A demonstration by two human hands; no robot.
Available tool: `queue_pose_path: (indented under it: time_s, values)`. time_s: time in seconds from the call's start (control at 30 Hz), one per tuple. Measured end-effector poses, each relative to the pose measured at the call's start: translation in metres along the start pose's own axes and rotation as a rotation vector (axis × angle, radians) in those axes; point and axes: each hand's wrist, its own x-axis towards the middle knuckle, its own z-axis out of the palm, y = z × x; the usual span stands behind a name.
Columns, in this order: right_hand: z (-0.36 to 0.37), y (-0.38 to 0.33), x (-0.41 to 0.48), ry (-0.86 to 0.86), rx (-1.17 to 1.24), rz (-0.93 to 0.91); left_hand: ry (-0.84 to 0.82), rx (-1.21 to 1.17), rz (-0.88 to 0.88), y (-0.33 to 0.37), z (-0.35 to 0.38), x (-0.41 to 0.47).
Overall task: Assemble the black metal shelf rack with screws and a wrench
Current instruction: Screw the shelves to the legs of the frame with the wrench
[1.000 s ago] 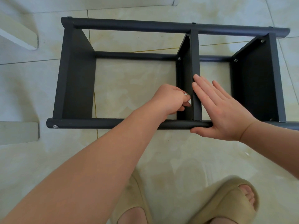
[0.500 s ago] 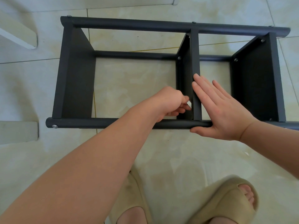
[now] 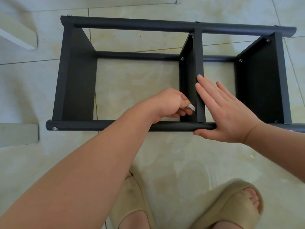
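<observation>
Risking a slip off an unseen screw through any shifting of the rack (image 3: 132,24), lying sidelong on smooth tile (image 3: 132,83). Pinching a silver tool (image 3: 191,107), probably the wrench, in the curled left hand (image 3: 171,103) beside the middle panel (image 3: 198,55); pressing the flat, straight-fingered right hand (image 3: 221,113) across its edge and the near tube (image 3: 99,126).

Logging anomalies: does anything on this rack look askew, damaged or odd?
Nothing stands out. The rack lies on its side, shelves square to the rails. The left hand pinches a small silvery tool by the middle shelf; the right hand rests flat on it.
</observation>
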Motion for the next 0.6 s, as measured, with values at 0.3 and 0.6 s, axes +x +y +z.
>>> queue_pose_path:
  time_s: [0.3, 0.6]
  values:
    - [0.0, 0.001, 0.0, -0.008, -0.003, 0.006, -0.047, 0.115, 0.026, -0.005, -0.009, -0.005]
    - [0.0, 0.0, 0.0, -0.005, 0.0, 0.008, -0.059, 0.266, 0.071, -0.007, -0.011, -0.012]
